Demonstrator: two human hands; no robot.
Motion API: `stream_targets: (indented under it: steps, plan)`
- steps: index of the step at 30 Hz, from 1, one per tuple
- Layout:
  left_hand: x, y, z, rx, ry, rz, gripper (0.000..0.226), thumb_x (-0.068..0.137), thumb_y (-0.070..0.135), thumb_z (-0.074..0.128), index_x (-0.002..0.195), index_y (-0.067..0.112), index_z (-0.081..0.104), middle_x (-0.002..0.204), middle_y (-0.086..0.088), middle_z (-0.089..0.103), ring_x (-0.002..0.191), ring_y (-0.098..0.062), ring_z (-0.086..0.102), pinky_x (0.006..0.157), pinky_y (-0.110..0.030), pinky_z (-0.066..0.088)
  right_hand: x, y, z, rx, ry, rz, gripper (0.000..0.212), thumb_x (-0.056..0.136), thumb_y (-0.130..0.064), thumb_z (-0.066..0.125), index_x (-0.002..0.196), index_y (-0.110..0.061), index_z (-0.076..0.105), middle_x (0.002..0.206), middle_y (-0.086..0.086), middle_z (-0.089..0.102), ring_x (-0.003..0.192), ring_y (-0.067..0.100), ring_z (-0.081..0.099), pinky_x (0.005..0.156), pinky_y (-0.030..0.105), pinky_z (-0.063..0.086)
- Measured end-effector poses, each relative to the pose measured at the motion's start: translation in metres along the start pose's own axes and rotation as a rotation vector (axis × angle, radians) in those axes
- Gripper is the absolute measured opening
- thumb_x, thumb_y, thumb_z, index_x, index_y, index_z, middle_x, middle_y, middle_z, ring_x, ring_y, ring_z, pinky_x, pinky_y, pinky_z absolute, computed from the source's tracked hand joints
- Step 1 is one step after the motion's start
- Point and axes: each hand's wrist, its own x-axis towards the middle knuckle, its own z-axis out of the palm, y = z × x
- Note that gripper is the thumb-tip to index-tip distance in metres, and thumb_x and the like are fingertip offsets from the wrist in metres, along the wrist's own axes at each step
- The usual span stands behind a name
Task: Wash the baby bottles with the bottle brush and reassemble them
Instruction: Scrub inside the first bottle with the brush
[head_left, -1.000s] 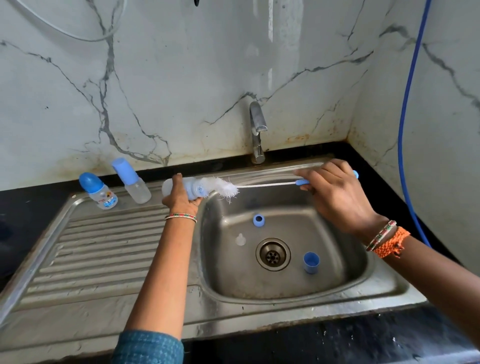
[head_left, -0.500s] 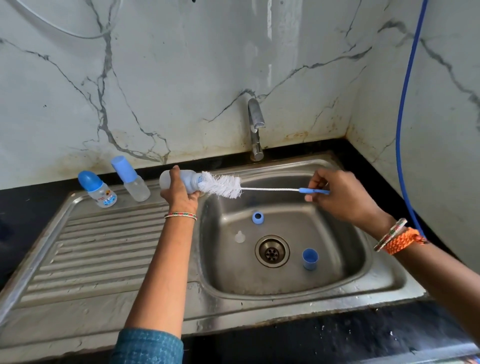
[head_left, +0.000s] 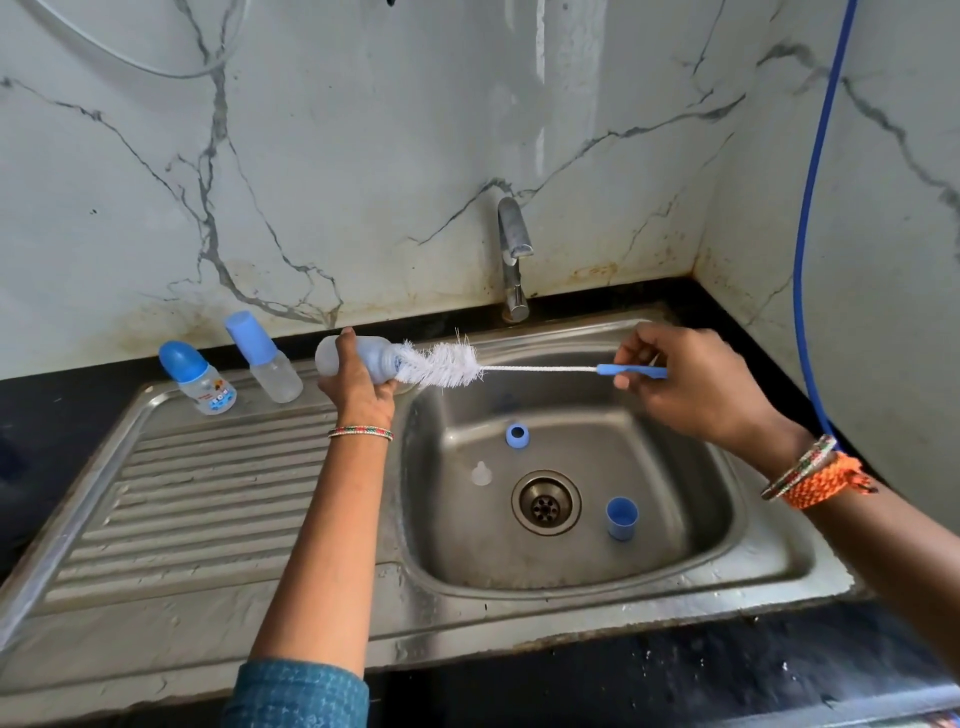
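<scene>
Bottles: 3, two capped (head_left: 197, 378) (head_left: 264, 357) left of left hand | loose parts: 3 in basin (head_left: 675, 519) below hands: ring (head_left: 517, 434), nipple (head_left: 481, 474), cap (head_left: 621, 518) | left hand (head_left: 358, 387): grips open bottle (head_left: 358, 358) horizontal | right hand (head_left: 691, 384): pinches brush (head_left: 447, 365) handle, bristle tip at bottle mouth

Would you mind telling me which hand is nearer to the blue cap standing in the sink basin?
Right. The right hand, gripping the brush handle, is above and behind the blue cap; the left hand, holding the bottle, is far across the basin.
</scene>
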Motion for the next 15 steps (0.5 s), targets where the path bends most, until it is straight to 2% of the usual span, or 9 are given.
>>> stream_targets:
  steps: [2,3,5,7,8,11,13,15]
  plan:
    - [-0.001,0.000,0.001,-0.011,-0.012,-0.020,0.059,0.082,0.025,0.071,0.127,0.007,0.038,0.124,-0.015,0.055,0.105,-0.029,0.062,0.058,-0.041,0.058,0.001,0.000,0.000,-0.018,0.014,-0.008,0.005,0.083,-0.023,0.070,0.081,-0.025,0.066,0.075,-0.010,0.064,0.073,0.012,0.059,0.067,0.032,0.050]
    - [-0.003,-0.001,0.001,-0.022,-0.033,-0.024,0.057,0.083,0.024,0.070,0.127,0.007,0.040,0.123,-0.015,0.056,0.105,-0.029,0.062,0.063,-0.041,0.059,0.005,0.002,0.000,0.043,-0.075,0.052,0.010,0.086,-0.023,0.067,0.076,-0.022,0.067,0.067,-0.010,0.062,0.066,0.012,0.057,0.063,0.031,0.048]
    - [-0.006,-0.001,0.001,-0.023,-0.089,-0.017,0.051,0.085,0.024,0.068,0.127,0.007,0.044,0.117,-0.011,0.058,0.102,-0.025,0.063,0.068,-0.039,0.058,0.007,0.004,0.000,0.298,-0.395,0.256,0.031,0.096,-0.024,0.055,0.068,-0.016,0.066,0.046,-0.010,0.051,0.049,0.010,0.044,0.052,0.027,0.037]
    - [-0.008,0.001,0.001,-0.014,-0.126,0.011,0.039,0.087,0.024,0.065,0.119,0.009,0.050,0.103,-0.006,0.060,0.091,-0.019,0.063,0.060,-0.031,0.057,0.005,0.008,0.001,0.449,-0.615,0.364,0.039,0.101,-0.025,0.046,0.070,-0.010,0.065,0.041,-0.008,0.042,0.042,0.007,0.035,0.050,0.023,0.029]
    - [-0.007,0.002,0.001,-0.017,-0.132,0.024,0.034,0.087,0.023,0.065,0.115,0.010,0.051,0.099,-0.004,0.059,0.087,-0.017,0.062,0.057,-0.029,0.056,0.003,0.009,0.000,0.458,-0.644,0.345,0.040,0.101,-0.026,0.045,0.071,-0.010,0.066,0.043,-0.007,0.042,0.041,0.007,0.034,0.050,0.023,0.029]
    - [-0.007,0.003,-0.001,-0.038,-0.105,0.028,0.033,0.087,0.021,0.066,0.113,0.010,0.049,0.106,-0.008,0.059,0.088,-0.019,0.062,0.061,-0.034,0.056,-0.001,0.005,0.000,0.393,-0.486,0.224,0.032,0.095,-0.031,0.056,0.071,-0.013,0.067,0.054,-0.001,0.055,0.050,0.007,0.047,0.056,0.017,0.039]
    - [-0.007,0.002,-0.002,-0.034,-0.061,0.022,0.043,0.085,0.020,0.068,0.120,0.008,0.045,0.112,-0.010,0.058,0.090,-0.021,0.063,0.058,-0.035,0.056,0.000,0.003,-0.001,0.416,-0.386,0.175,0.017,0.085,-0.031,0.069,0.078,-0.016,0.068,0.070,0.004,0.067,0.065,0.011,0.060,0.068,0.024,0.048]
    - [-0.006,0.000,-0.002,-0.018,-0.024,0.024,0.054,0.084,0.020,0.069,0.128,0.006,0.040,0.118,-0.012,0.057,0.095,-0.024,0.063,0.054,-0.036,0.055,-0.002,0.000,0.000,0.263,-0.275,0.078,0.010,0.080,-0.029,0.075,0.081,-0.020,0.070,0.076,-0.002,0.069,0.074,0.014,0.064,0.071,0.031,0.051]
